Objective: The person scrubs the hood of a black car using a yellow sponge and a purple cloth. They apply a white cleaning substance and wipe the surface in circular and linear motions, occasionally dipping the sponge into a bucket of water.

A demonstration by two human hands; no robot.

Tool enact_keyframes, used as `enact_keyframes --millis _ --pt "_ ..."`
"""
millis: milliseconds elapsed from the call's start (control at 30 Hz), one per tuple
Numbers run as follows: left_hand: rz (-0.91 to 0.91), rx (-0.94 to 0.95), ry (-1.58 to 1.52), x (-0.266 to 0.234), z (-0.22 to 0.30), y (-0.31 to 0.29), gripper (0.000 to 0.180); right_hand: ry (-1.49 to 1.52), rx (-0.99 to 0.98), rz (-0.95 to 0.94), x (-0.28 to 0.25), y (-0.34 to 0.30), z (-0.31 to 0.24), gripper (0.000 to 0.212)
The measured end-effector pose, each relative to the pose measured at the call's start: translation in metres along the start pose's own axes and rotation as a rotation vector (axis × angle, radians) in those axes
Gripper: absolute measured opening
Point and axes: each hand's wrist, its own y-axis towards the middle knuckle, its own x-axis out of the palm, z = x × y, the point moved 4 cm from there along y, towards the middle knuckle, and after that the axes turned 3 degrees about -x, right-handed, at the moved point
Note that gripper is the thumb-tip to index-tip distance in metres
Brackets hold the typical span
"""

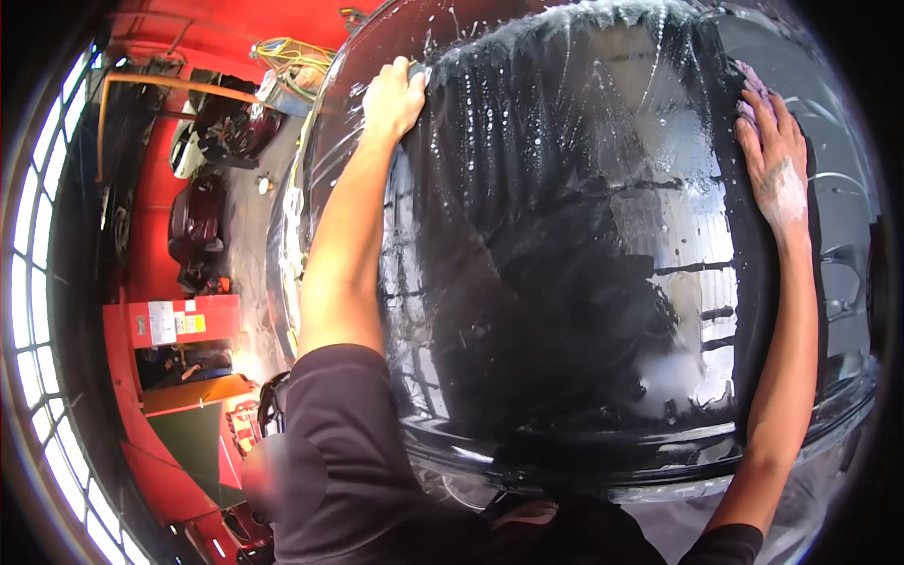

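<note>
A large curved, glossy black car panel [565, 311] spreads before me, its surface wet. White foam [584, 14] lies along its far edge, with drops and streaks running down toward me. At the panel's upper left, my left hand [394, 102] is closed. A small greyish piece shows at its fingertips, too little of it to name. Over on the right side, my right hand [778, 165] presses a crumpled pinkish-purple cloth [750, 85] against the surface. The fingers bend over the cloth, and a whitish patch covers the back of that hand.
Along the left stand a red wall [155, 226] and an orange pipe frame [179, 83]. Yellow hoses or cables [292, 55] are bundled at the upper left. Dark red car parts [198, 221] and a red cabinet or stand [221, 320] are beside the floor [254, 217].
</note>
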Motion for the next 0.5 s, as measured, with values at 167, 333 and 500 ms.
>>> enact_keyframes --millis 167,333,500 --pt "-0.038 0.219 -0.260 -0.032 0.060 -0.120 0.024 -0.014 -0.002 0.014 -0.007 -0.006 0.013 0.045" --pt "-0.106 0.361 -0.252 -0.046 0.056 -0.153 0.031 -0.043 0.007 0.011 -0.013 -0.007 0.017 0.045" --pt "0.094 -0.092 0.008 -0.001 0.029 -0.001 0.038 0.024 -0.007 0.013 0.003 0.002 -0.003 0.046"
